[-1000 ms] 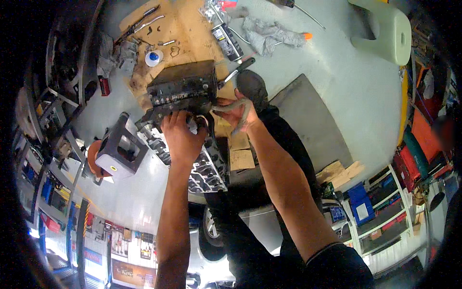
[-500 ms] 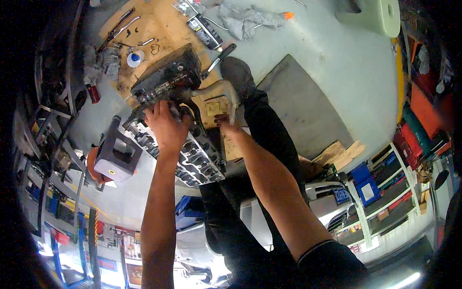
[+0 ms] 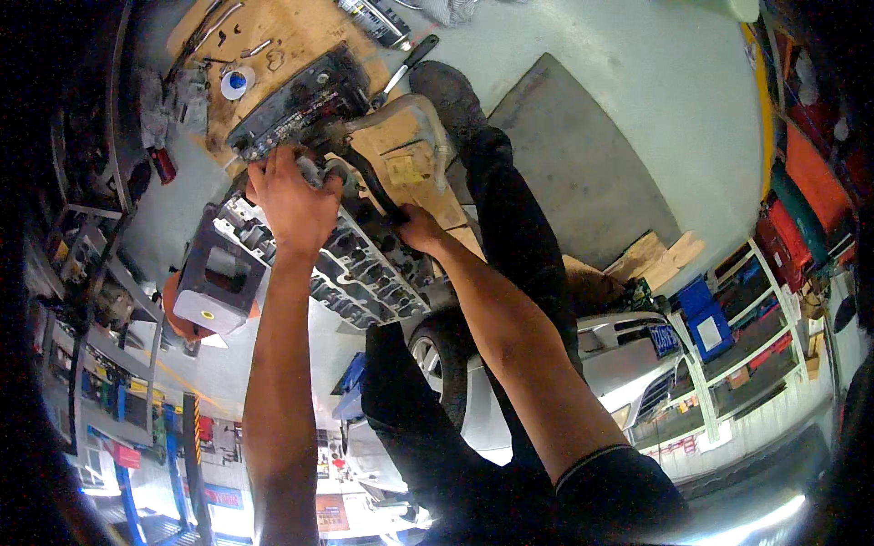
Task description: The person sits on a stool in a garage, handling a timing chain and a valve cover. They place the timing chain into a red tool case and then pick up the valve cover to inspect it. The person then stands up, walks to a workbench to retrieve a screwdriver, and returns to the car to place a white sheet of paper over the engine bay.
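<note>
Hose [image 3: 368,176], end unclear at right hand [image 3: 420,229]

There's a blue plate [image 3: 665,340] with pale characters on the car [image 3: 603,340], and the black can [image 3: 375,20] up top has some white print. Lower left, a blue sign [image 3: 223,496] shows reddish lettering, but it's too blurry to make out.

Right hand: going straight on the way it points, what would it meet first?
The right hand would probably meet the black hose first; they may already touch, as depth is unclear.
</note>
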Tool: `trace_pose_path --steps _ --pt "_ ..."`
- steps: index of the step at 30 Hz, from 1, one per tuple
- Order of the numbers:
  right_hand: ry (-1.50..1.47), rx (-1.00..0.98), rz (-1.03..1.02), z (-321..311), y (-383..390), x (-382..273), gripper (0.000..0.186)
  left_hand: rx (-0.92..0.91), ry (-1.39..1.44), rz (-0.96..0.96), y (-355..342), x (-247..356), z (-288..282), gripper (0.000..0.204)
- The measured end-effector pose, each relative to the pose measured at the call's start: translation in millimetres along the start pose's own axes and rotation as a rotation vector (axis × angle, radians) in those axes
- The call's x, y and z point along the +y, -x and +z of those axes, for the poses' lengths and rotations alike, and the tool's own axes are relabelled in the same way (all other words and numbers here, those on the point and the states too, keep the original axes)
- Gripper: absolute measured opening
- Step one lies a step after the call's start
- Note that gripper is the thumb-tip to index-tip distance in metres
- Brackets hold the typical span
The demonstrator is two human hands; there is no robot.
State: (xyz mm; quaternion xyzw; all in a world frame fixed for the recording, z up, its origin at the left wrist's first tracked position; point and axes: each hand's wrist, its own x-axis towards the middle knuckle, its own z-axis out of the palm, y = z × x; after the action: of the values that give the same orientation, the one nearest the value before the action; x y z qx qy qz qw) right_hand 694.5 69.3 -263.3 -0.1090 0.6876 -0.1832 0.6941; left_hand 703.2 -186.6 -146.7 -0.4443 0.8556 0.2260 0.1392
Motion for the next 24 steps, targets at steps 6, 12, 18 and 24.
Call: trace_pose_path --steps 6,12,18,24 --pt "-0.157 0.047 -0.051 12 5 34 0.036 0.029 -0.031 0.009 -4 7 -1 0.051" --pt "0.218 0.094 -0.118 -11 53 -24 0.033 -0.027 -0.076 -0.057 0 7 -4 0.056" --pt "0.193 -0.030 0.025 -20 43 -14 0.033 -0.004 -0.101 -0.035 -3 7 -2 0.056" --pt "0.067 0.092 -0.152 17 35 12 0.033 -0.014 -0.095 -0.026 0 3 1 0.056"
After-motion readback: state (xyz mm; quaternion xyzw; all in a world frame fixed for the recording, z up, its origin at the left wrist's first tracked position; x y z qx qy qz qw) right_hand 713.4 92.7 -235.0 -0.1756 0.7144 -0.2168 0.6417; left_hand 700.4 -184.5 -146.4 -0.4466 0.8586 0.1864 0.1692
